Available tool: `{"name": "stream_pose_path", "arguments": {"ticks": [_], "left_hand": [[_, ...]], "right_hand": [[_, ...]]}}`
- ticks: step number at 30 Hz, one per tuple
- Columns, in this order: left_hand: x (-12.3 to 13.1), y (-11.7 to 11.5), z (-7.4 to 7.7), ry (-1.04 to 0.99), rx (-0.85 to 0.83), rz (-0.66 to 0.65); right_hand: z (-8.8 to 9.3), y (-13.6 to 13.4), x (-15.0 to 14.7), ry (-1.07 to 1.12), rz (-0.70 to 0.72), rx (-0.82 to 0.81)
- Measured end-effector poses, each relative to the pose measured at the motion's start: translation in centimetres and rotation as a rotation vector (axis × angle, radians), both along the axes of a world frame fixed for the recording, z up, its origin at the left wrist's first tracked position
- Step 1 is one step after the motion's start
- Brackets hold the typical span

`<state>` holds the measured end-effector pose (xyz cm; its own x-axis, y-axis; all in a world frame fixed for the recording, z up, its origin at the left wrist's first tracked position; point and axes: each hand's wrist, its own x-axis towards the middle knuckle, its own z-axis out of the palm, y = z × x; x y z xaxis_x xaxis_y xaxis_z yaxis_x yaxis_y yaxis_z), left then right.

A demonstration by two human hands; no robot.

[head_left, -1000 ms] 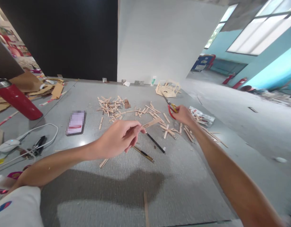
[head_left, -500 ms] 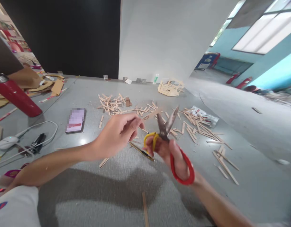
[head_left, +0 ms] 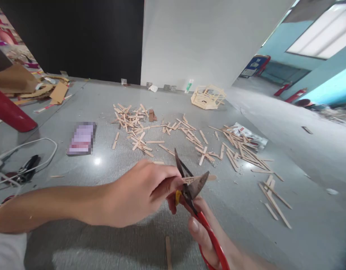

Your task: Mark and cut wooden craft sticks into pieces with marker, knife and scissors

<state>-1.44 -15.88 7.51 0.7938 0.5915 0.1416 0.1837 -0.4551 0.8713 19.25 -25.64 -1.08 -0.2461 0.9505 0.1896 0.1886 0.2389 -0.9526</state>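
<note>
My left hand (head_left: 150, 193) pinches one end of a flat wooden craft stick (head_left: 211, 177), which has dark printed marks near my fingertips. In my right hand (head_left: 203, 228) is a pair of scissors (head_left: 199, 185) with one red and one yellow handle. Its blades are spread, and the stick lies between them near the pivot, its rounded far end sticking out to the right. The yellow handle is mostly hidden behind my fingers. Another craft stick (head_left: 168, 253) lies on the grey surface (head_left: 111, 247) just below my hands.
Loose sticks (head_left: 130, 120) are heaped beyond my hands, with more sticks (head_left: 243, 150) by a plastic packet at right. A small wooden frame model (head_left: 205, 103) stands at the back. Leftward are a phone (head_left: 82, 138), a white cable (head_left: 50, 140) and a red bottle (head_left: 12, 110).
My hands have come together lower in view. The scissors have turned, and their spread blades now straddle the craft stick. The view has shifted slightly.
</note>
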Motion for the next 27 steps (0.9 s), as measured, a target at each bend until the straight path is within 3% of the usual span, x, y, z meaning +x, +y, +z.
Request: {"name": "stream_pose_path", "arguments": {"ticks": [9,20,27], "left_hand": [[0.2,0.1,-0.1,0.082,0.005,-0.008],[0.1,-0.1,-0.3,0.087,0.019,-0.004],[0.2,-0.1,-0.5,0.081,0.014,-0.004]], "right_hand": [[0.0,0.0,0.5,-0.038,0.011,0.011],[-4.9,0.8,0.4,-0.038,-0.002,0.071],[-4.1,0.7,0.4,-0.087,0.001,0.069]]}}
